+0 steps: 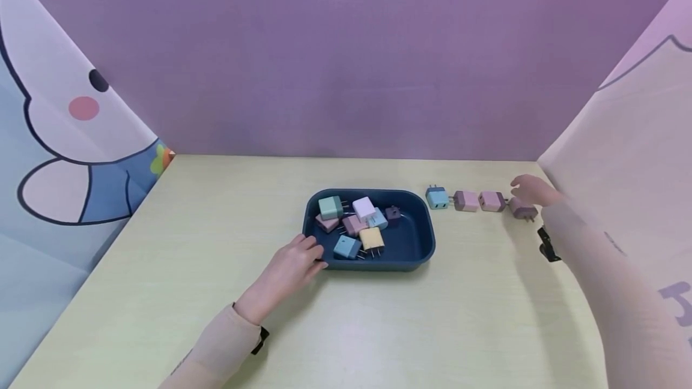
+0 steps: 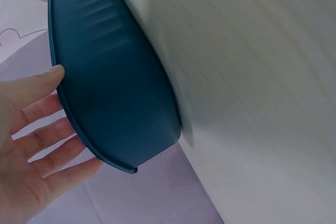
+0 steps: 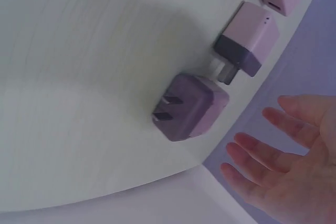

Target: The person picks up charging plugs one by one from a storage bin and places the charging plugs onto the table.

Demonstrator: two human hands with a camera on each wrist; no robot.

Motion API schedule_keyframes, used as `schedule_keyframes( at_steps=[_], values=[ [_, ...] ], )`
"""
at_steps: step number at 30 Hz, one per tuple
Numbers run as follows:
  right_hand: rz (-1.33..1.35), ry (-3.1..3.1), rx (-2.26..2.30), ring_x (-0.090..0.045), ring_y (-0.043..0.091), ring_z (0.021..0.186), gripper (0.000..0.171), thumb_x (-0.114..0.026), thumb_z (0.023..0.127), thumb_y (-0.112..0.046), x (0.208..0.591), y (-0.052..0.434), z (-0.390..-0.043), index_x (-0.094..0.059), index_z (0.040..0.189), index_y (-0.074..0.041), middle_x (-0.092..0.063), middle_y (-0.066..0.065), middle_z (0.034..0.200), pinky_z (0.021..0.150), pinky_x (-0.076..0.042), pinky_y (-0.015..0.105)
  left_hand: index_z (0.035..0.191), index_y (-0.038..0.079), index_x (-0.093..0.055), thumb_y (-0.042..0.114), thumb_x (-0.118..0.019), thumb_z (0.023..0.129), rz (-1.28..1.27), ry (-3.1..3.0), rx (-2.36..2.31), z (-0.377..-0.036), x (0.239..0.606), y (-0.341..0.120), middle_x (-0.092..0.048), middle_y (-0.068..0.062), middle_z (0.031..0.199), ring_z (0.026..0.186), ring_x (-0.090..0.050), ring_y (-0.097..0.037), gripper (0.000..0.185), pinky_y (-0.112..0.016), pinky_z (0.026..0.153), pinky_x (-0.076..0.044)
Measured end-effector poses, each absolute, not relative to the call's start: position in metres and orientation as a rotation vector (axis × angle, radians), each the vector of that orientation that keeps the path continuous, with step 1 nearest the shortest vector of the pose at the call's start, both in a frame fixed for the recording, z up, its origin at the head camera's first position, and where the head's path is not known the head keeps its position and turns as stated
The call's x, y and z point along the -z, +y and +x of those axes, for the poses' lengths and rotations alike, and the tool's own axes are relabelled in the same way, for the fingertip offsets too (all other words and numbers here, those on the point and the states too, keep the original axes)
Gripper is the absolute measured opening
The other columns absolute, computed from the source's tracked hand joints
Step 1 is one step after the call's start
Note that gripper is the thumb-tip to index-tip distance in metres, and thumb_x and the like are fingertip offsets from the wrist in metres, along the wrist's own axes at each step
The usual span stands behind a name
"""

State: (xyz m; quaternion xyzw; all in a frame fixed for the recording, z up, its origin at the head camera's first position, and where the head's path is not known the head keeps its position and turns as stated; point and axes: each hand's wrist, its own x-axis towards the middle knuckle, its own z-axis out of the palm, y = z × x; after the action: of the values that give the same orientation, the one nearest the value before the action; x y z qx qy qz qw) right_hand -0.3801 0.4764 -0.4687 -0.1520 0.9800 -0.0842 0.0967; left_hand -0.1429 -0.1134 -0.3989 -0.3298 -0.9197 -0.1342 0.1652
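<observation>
Row on the table (image 1: pixel 378 329), to the right of the tray — four plug adapters laid end to end: a blue adapter (image 1: pixel 437 197), a pink adapter (image 1: pixel 467 201), a second pink adapter (image 1: pixel 492 201), and a mauve adapter (image 1: pixel 522 208) at the right end. In the right wrist view the mauve adapter (image 3: pixel 189 106) lies on its side, its prongs just beside the neighbour's.

Your right hand (image 1: pixel 532 189) — fingers straight and spread, holding nothing; it hovers just above and behind the mauve adapter, not touching it as far as the views show.

Dark blue tray (image 1: pixel 421 239) — contents, seven adapters in a loose heap toward its left half: green (image 1: pixel 330 207), white (image 1: pixel 364 208), dark purple (image 1: pixel 393 214), yellow (image 1: pixel 372 238), teal (image 1: pixel 346 247), plus a pink one and a pale blue one partly covered by the others.

Your left hand (image 1: pixel 294 269) — open, fingers extended, fingertips (image 2: pixel 55 72) resting against the tray's near left rim (image 2: pixel 63 108); it grips nothing.

Tally, as a judgement — four placed in the row, seven left in the tray: you are a little past a third of the way, with the larger share to go.
</observation>
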Motion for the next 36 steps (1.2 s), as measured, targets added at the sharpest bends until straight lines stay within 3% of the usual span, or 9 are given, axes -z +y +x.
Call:
schedule_keyframes(
  at_steps=[4, 8, 9, 10, 13, 16, 17, 20, 36],
  values=[
    [-0.452, 2.856, 0.335, -0.053, 0.038, 0.095, 0.033, -0.047, 0.089, -0.017, 0.428, 0.437, -0.351, -0.052, 0.108, 0.01, -0.054, 0.025, 0.107, 0.086, -0.038, 0.045, 0.075, 0.008, -0.062, 0.018, -0.072, 0.074, -0.941, -2.622, 0.383, -0.143, 0.399, -0.113, -0.05, 0.0, 0.072, 0.066, -0.04, -0.014, 0.014, -0.023, 0.057, -0.04],
    [-0.48, 2.887, 0.361, -0.054, 0.041, 0.091, 0.037, -0.051, 0.087, -0.02, 0.401, 0.408, -0.335, -0.052, 0.104, 0.013, -0.054, 0.029, 0.103, 0.082, -0.04, 0.045, 0.075, 0.008, -0.062, 0.017, -0.072, 0.074, -0.939, -2.624, 0.378, -0.142, 0.399, -0.113, -0.05, 0.0, 0.071, 0.065, -0.04, -0.014, 0.014, -0.023, 0.057, -0.04],
    [-0.443, 2.874, 0.335, -0.051, 0.045, 0.094, 0.038, -0.049, 0.087, -0.017, 0.394, 0.399, -0.331, -0.05, 0.106, 0.015, -0.052, 0.032, 0.106, 0.082, -0.039, 0.051, 0.075, 0.008, -0.062, 0.018, -0.072, 0.074, -0.937, -2.625, 0.377, -0.142, 0.398, -0.113, -0.05, 0.0, 0.071, 0.065, -0.04, -0.014, 0.014, -0.023, 0.057, -0.04],
    [-0.503, 2.891, 0.374, -0.054, 0.04, 0.091, 0.037, -0.052, 0.086, -0.021, 0.394, 0.4, -0.333, -0.053, 0.104, 0.012, -0.055, 0.028, 0.102, 0.081, -0.041, 0.045, 0.076, 0.008, -0.062, 0.018, -0.072, 0.074, -0.937, -2.627, 0.378, -0.142, 0.398, -0.113, -0.05, 0.0, 0.071, 0.065, -0.04, -0.014, 0.014, -0.023, 0.057, -0.04],
    [-0.524, 2.89, 0.361, -0.053, 0.04, 0.093, 0.038, -0.053, 0.087, -0.023, 0.382, 0.387, -0.328, -0.053, 0.105, 0.011, -0.055, 0.027, 0.103, 0.083, -0.04, 0.044, 0.076, 0.008, -0.062, 0.017, -0.071, 0.074, -0.936, -2.632, 0.382, -0.142, 0.397, -0.113, -0.05, 0.0, 0.071, 0.065, -0.04, -0.014, 0.014, -0.023, 0.057, -0.039],
    [-0.521, 2.894, 0.324, -0.053, 0.042, 0.094, 0.036, -0.051, 0.087, -0.017, 0.366, 0.365, -0.318, -0.051, 0.106, 0.013, -0.055, 0.029, 0.104, 0.083, -0.04, 0.045, 0.076, 0.008, -0.062, 0.018, -0.071, 0.074, -0.935, -2.636, 0.382, -0.142, 0.397, -0.113, -0.05, 0.0, 0.071, 0.065, -0.04, -0.014, 0.013, -0.023, 0.057, -0.039],
    [-0.47, 2.882, 0.268, -0.049, 0.047, 0.097, 0.035, -0.048, 0.087, -0.012, 0.357, 0.353, -0.311, -0.049, 0.108, 0.016, -0.052, 0.033, 0.106, 0.084, -0.037, 0.052, 0.076, 0.008, -0.062, 0.018, -0.071, 0.074, -0.935, -2.636, 0.38, -0.142, 0.397, -0.113, -0.05, 0.0, 0.071, 0.065, -0.04, -0.014, 0.013, -0.023, 0.057, -0.039],
    [-0.486, 2.892, 0.228, -0.052, 0.046, 0.093, 0.032, -0.046, 0.086, -0.005, 0.343, 0.33, -0.301, -0.047, 0.108, 0.018, -0.053, 0.034, 0.102, 0.081, -0.04, 0.051, 0.076, 0.008, -0.062, 0.018, -0.071, 0.074, -0.934, -2.635, 0.377, -0.143, 0.398, -0.113, -0.05, 0.0, 0.071, 0.065, -0.04, -0.014, 0.014, -0.024, 0.057, -0.039],
    [-0.556, 2.871, 0.323, -0.05, 0.043, 0.099, 0.03, -0.045, 0.087, -0.003, 0.323, 0.27, -0.287, -0.049, 0.112, 0.013, -0.05, 0.032, 0.11, 0.084, -0.039, 0.051, 0.076, 0.007, -0.062, 0.017, -0.071, 0.074, -0.939, -2.623, 0.394, -0.143, 0.398, -0.113, -0.05, -0.001, 0.072, 0.065, -0.041, -0.014, 0.013, -0.024, 0.057, -0.04]
  ],
)
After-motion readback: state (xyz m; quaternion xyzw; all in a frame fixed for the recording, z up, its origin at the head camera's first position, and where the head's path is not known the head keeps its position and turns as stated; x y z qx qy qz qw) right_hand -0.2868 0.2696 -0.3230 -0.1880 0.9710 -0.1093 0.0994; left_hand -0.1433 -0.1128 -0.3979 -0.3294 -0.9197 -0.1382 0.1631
